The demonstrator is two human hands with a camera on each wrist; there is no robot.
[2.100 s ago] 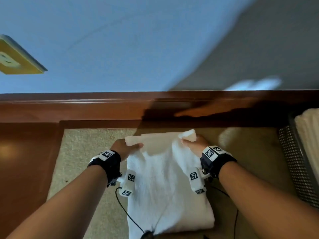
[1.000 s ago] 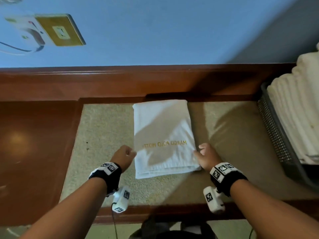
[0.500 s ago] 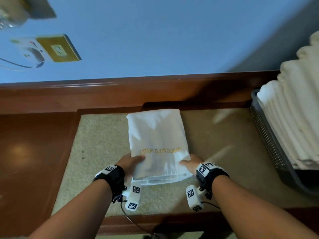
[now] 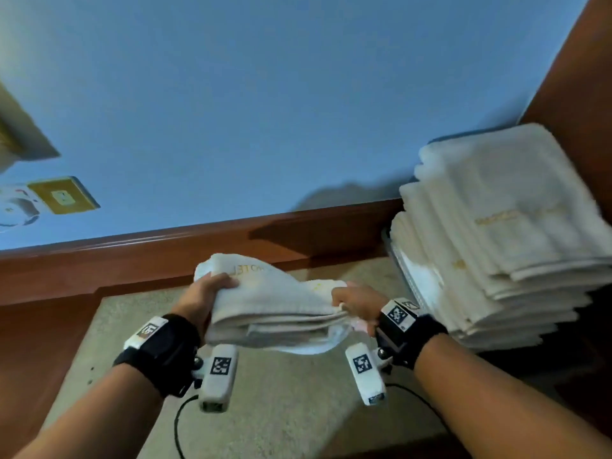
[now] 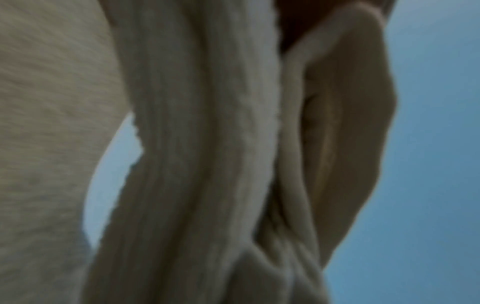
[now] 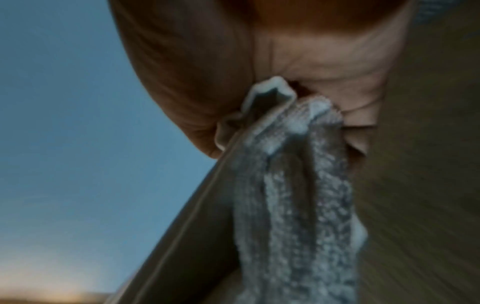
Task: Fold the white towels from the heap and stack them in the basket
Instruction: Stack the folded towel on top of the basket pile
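A folded white towel [image 4: 275, 309] with gold lettering hangs in the air above the beige mat [image 4: 284, 409]. My left hand [image 4: 205, 293] grips its left end, thumb on top. My right hand [image 4: 356, 301] pinches its right end. The left wrist view shows only blurred towel layers [image 5: 197, 164] close up. In the right wrist view my right hand [image 6: 272, 98] clamps the towel's edges [image 6: 291, 185]. To the right stands a tall stack of folded white towels [image 4: 496, 233]; the basket [image 4: 402, 270] under it shows only as a sliver of mesh rim.
A brown wooden ledge [image 4: 165, 253] runs behind the mat under a blue wall [image 4: 265, 111]. A gold wall plate [image 4: 63, 195] is at the left. A brown wooden panel [image 4: 576, 77] rises behind the stack. Black cables [image 4: 178, 425] trail from the wrist cameras.
The towel lay flat on the mat; both hands took its near corners and lifted it off, moving it right toward the stack. The head view swung right and up.
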